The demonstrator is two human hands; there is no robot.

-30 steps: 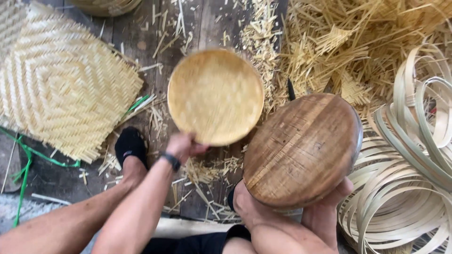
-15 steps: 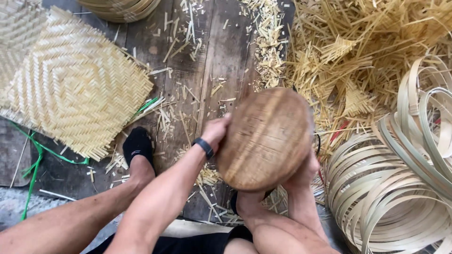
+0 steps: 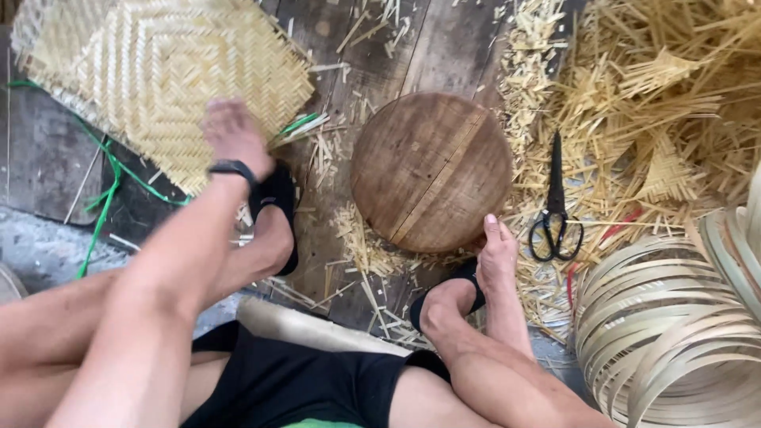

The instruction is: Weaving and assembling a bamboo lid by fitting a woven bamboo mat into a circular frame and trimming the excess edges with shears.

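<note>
Round wooden mould [image 3: 432,170] lies dome-up on the floor planks [image 3: 349,55]. My right hand [image 3: 498,252] rests open against its lower edge. My left hand [image 3: 231,135], blurred, hovers over the woven mat [image 3: 158,71]; grip undeterminable. Scissors [image 3: 555,202] lie just right

**A floor-level bamboo weaving workshop**

This is a craft workshop where work is done seated on a rough plank floor [image 3: 444,47]. A woven bamboo mat [image 3: 158,71] with a diamond herringbone pattern lies at the far left. Split strips and offcuts [image 3: 650,87] pile up at the far right, and coiled bamboo bands [image 3: 666,341] are stacked at the near right. Black scissors [image 3: 555,206] rest among the shavings, just right of a round wooden block [image 3: 432,170] standing mid-floor.
</note>
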